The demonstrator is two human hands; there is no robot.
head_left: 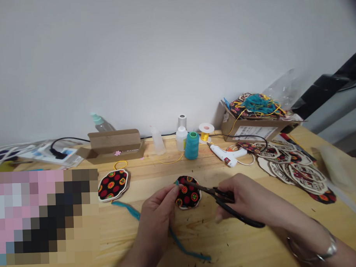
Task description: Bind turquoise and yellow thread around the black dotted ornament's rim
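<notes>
My left hand (159,212) pinches a small black fabric-covered piece (189,193) with red and yellow dots, along with the end of a teal cord (175,236) that trails across the wooden table (234,244). My right hand (247,197) is closed around black scissors (224,200). The blades point left and touch the top edge of the piece near my left fingertips.
Another patterned piece (113,184) lies to the left. A teal thread spool (191,145), white bottles (181,138), a glue gun (227,154) and a cardboard box (255,125) of yarn stand at the back. Several patterned cutouts (296,168) are stacked at right. A narrow open box (115,145) sits back left.
</notes>
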